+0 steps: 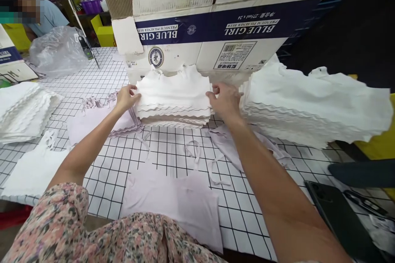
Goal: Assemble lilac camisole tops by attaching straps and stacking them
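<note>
My left hand (127, 98) pinches the left edge of a white camisole (174, 88) on top of a neat stack. At the opposite edge, my right hand (224, 99) has thumb and fingers closed on the same garment. The stack's wavy hems face me, and its straps point towards a cardboard box. Beside my left wrist lies a pile of pale lilac camisoles (92, 121). Under my right forearm is a crumpled lilac piece (228, 144). A single lilac camisole (173, 197) is spread flat in front of me, its thin straps loose on the grid cloth.
A large beer carton (197, 55) stands behind the stack. More white garments are piled at right (314, 102) and at left (24, 111). A dark phone (339, 218) lies at the right edge. Beyond a clear plastic bag (58, 53), a person sits at upper left.
</note>
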{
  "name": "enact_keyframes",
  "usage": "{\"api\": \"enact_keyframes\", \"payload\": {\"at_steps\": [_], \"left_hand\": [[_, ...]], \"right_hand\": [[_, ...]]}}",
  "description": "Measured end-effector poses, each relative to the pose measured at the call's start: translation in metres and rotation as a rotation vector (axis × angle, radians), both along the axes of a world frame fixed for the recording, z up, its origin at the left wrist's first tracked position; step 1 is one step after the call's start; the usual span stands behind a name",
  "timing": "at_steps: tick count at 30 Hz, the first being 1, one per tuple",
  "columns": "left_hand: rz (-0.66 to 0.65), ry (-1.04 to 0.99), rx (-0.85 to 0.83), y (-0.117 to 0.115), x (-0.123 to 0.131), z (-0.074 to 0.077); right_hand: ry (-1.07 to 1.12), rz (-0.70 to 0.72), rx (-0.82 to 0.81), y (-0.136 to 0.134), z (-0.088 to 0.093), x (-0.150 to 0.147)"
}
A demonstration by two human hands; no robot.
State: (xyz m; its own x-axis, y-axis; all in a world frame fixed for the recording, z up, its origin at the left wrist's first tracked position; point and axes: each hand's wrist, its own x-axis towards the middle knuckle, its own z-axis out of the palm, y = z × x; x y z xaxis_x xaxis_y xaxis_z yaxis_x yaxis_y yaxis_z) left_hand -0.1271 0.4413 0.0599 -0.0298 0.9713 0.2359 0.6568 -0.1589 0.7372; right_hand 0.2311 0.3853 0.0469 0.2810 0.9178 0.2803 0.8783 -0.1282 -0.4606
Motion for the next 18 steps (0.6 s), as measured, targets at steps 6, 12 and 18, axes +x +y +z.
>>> {"api": "enact_keyframes", "payload": {"at_steps": [6, 12, 18], "left_hand": [[-0.310, 0.261, 0.219, 0.003, 0.042, -0.037], [-0.290, 0.236, 0.055, 0.036, 0.049, -0.047], [-0.301, 0.071, 0.126, -0.016, 0.031, -0.020]], "right_hand": [[-0.198, 0.292, 0.062, 0.010, -0.020, -0.036], [-0.154, 0.314, -0.153, 0.041, -0.028, -0.034], [0.028, 0.197, -0.013, -0.047, 0.008, -0.037]]}}
